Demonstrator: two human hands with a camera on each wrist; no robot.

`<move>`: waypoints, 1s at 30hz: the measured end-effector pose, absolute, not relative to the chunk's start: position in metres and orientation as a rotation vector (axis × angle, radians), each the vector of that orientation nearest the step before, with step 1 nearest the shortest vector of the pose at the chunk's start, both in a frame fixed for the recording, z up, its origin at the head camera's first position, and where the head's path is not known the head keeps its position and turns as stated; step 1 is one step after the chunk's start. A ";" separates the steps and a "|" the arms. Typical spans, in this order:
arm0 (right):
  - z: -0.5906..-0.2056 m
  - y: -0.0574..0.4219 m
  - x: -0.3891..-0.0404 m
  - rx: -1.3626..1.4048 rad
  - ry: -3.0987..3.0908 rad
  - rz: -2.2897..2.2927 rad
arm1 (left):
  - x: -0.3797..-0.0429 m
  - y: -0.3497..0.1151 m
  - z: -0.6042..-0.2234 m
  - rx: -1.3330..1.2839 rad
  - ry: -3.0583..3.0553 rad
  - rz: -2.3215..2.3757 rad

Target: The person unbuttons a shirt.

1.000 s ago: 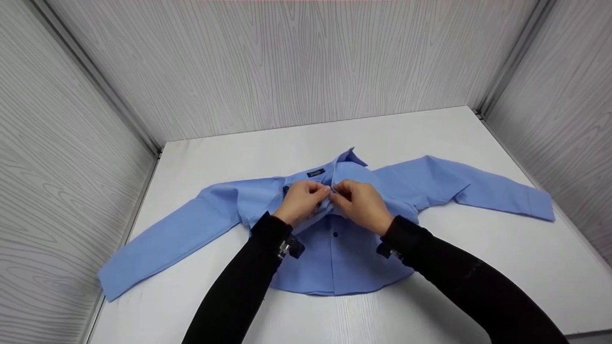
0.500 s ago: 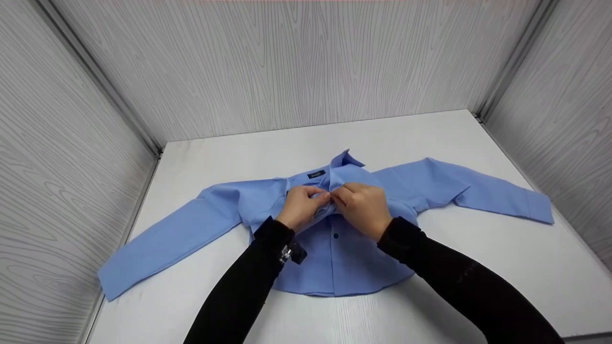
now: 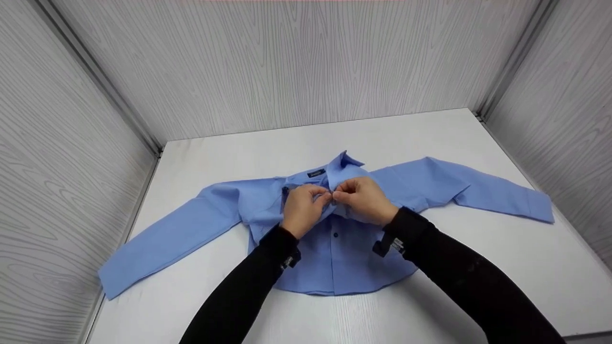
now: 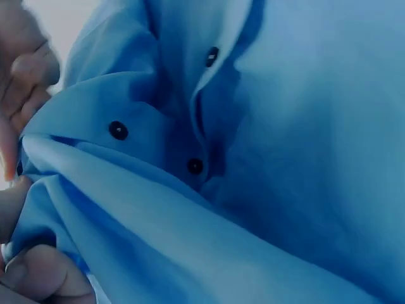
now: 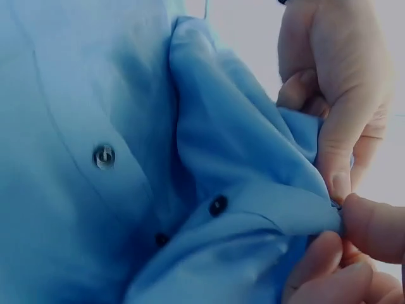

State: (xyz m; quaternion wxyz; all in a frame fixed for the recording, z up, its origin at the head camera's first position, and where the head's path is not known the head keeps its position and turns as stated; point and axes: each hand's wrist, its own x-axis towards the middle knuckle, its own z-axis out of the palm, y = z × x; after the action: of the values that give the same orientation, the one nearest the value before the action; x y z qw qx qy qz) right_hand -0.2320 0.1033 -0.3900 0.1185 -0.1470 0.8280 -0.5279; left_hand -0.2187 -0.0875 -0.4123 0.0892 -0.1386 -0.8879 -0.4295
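A blue shirt (image 3: pixel 334 239) lies flat in the middle of the white worktop (image 3: pixel 478 267), sleeves spread wide. The left hand (image 3: pixel 302 210) and right hand (image 3: pixel 366 200) both pinch its front edges near the collar (image 3: pixel 345 165). They seem to be doing up a top button. Next the button must slip through its hole.

Test booth: white table (image 3: pixel 502 267), grey panel walls (image 3: pixel 267 67)

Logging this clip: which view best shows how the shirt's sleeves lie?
The head view: both sleeves of the shirt lie spread out flat on the table. Both wrist views show only bunched placket fabric, buttons and fingers, no sleeves.
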 end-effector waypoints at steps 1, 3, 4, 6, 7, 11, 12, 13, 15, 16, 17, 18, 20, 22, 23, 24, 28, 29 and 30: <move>-0.389 0.104 -0.233 -0.440 2.414 -1.521 | -0.218 -0.087 -0.412 -0.417 -2.637 -1.235; -0.389 0.103 -0.233 -0.485 2.481 -1.443 | -0.216 -0.085 -0.413 -0.403 -2.645 -1.183; -0.389 0.102 -0.232 -0.528 2.541 -1.398 | -0.215 -0.084 -0.414 -0.394 -2.658 -1.166; -0.390 0.097 -0.228 -0.704 2.755 -1.214 | -0.214 -0.083 -0.414 -0.378 -2.683 -1.149; -0.391 0.094 -0.226 -0.829 2.908 -1.062 | -0.214 -0.082 -0.414 -0.366 -2.698 -1.141; -0.396 0.082 -0.217 -1.199 3.396 -0.386 | -0.214 -0.081 -0.410 -0.374 -2.706 -1.098; -0.397 0.081 -0.216 -1.234 3.432 -0.306 | -0.214 -0.081 -0.410 -0.374 -2.705 -1.094; -0.398 0.081 -0.215 -1.226 3.434 -0.293 | -0.214 -0.081 -0.409 -0.374 -2.705 -1.099; -0.397 0.083 -0.216 -1.106 3.304 -0.512 | -0.213 -0.081 -0.409 -0.373 -2.707 -1.132; -0.397 0.085 -0.218 -1.009 3.185 -0.698 | -0.213 -0.081 -0.410 -0.367 -2.710 -1.165; -0.396 0.087 -0.221 -0.900 3.027 -0.911 | -0.212 -0.082 -0.411 -0.362 -2.706 -1.208; -0.396 0.090 -0.223 -0.773 2.847 -1.124 | -0.212 -0.082 -0.412 -0.359 -2.695 -1.246; -0.394 0.095 -0.228 -0.520 2.471 -1.446 | -0.210 -0.083 -0.414 -0.358 -2.666 -1.313; -0.395 0.100 -0.232 -0.338 2.200 -1.602 | -0.208 -0.083 -0.415 -0.369 -2.627 -1.383; -0.395 0.101 -0.233 -0.272 2.106 -1.639 | -0.207 -0.082 -0.415 -0.379 -2.607 -1.415; -0.396 0.103 -0.233 -0.224 2.050 -1.662 | -0.206 -0.082 -0.414 -0.395 -2.585 -1.446; -0.401 0.106 -0.236 -0.174 2.033 -1.682 | -0.204 -0.078 -0.408 -0.446 -2.507 -1.557; -0.403 0.107 -0.237 -0.176 2.056 -1.683 | -0.204 -0.078 -0.406 -0.440 -2.486 -1.569; -0.404 0.108 -0.238 -0.171 2.074 -1.697 | -0.206 -0.080 -0.405 -0.420 -2.472 -1.569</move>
State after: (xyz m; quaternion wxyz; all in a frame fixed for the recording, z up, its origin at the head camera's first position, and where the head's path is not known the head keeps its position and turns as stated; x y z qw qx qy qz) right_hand -0.2377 0.1080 -0.4041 0.2261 -0.0620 0.7523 -0.6156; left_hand -0.2060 -0.0802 -0.4046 0.0917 -0.1413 -0.8323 -0.5281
